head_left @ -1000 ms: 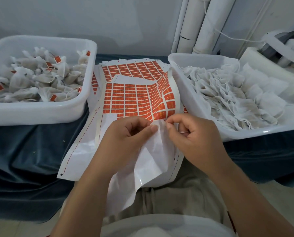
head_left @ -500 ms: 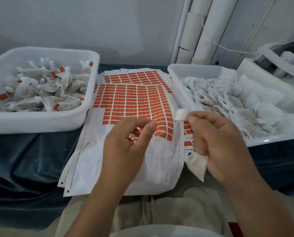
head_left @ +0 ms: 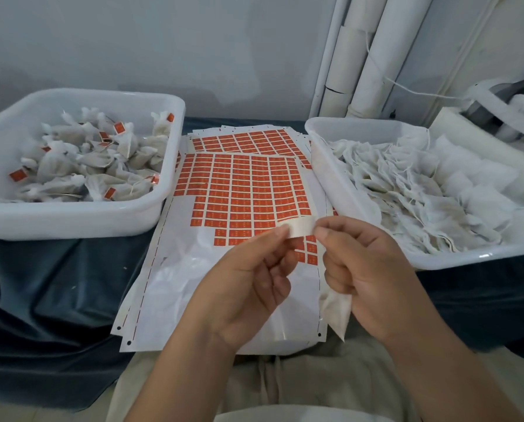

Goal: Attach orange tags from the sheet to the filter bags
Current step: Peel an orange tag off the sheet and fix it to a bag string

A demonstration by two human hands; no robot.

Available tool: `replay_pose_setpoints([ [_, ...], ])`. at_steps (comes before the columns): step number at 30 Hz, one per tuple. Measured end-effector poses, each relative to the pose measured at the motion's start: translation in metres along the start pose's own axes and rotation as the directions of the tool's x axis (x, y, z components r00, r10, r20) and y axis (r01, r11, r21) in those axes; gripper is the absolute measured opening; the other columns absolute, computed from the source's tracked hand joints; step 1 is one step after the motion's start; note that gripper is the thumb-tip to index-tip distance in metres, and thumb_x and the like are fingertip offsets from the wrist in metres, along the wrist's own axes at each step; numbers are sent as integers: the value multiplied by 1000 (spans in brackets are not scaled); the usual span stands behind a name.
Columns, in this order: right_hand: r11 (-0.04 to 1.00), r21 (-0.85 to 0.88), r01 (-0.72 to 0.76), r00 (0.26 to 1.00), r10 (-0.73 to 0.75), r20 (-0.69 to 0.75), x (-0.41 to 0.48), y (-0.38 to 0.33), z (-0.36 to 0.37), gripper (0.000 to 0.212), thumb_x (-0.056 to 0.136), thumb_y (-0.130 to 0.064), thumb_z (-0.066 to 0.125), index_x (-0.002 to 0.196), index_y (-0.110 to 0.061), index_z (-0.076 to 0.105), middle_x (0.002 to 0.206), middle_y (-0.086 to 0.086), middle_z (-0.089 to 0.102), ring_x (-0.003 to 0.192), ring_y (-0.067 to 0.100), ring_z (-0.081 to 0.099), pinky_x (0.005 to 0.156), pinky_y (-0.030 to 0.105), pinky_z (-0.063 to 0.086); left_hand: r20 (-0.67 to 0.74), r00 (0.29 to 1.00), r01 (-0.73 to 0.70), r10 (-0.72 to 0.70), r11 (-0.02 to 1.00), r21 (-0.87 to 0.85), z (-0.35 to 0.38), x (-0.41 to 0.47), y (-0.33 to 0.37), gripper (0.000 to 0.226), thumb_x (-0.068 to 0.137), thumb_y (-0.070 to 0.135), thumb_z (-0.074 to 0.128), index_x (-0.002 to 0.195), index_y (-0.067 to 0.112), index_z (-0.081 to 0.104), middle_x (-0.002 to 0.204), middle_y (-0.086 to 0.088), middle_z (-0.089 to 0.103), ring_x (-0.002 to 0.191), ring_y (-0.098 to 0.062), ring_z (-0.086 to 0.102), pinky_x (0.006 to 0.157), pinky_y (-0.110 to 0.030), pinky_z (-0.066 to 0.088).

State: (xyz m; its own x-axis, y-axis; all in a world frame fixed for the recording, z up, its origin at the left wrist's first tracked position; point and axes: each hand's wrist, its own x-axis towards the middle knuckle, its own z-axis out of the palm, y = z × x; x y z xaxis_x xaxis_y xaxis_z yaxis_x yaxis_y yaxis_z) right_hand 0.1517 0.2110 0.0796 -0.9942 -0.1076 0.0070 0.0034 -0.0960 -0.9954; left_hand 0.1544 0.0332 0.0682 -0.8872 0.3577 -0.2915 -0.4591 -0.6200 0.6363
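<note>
A surface draped in dark blue cloth (head_left: 41, 284) stands against a pale wall (head_left: 133, 41), with white pipes (head_left: 361, 56) at the rear right. The left hand (head_left: 248, 275) pinches one end of a small pale strip (head_left: 297, 228) between thumb and forefinger. The right hand (head_left: 367, 269) presses its thumb on the other end, while its lower fingers curl round a white filter bag (head_left: 335, 312), whose pointed lower end hangs out below the fist. Whether the strip is a tag seen from the back or the bag's own top edge cannot be told. Both hands are raised over the near part of the sheet of orange tags (head_left: 239, 190) — its near rows stripped to bare white backing — which lies between two white tubs. A second sheet (head_left: 248, 141) shows behind it. The left tub (head_left: 72, 216) holds filled bags (head_left: 63, 166) bearing orange tags; the right tub (head_left: 324, 166) holds a heap of flat white bags (head_left: 407, 190) with strings.
</note>
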Motion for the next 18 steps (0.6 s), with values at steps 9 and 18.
replay_pose_setpoints([
  [9, 997, -25, 72, 987, -67, 143, -1, -5, -8, 30, 102, -20, 51, 119, -29, 74, 76, -2, 60, 70, 13, 57, 72, 28, 53, -231, 872, -323, 433, 861, 393, -3, 3, -4, 36, 69, 58, 79, 92, 30, 80, 101, 5, 80, 89, -10, 76, 76, -26, 53],
  [18, 705, -564, 430, 903, -353, 247, -21, -19, 7, 31, 100, -27, 65, 129, -37, 67, 104, -29, 76, 106, -1, 70, 85, 10, 46, 42, 901, -392, 431, 771, 502, -3, 7, -19, 20, 98, 34, 67, 100, 14, 68, 91, -7, 76, 86, -19, 75, 75, -25, 59],
])
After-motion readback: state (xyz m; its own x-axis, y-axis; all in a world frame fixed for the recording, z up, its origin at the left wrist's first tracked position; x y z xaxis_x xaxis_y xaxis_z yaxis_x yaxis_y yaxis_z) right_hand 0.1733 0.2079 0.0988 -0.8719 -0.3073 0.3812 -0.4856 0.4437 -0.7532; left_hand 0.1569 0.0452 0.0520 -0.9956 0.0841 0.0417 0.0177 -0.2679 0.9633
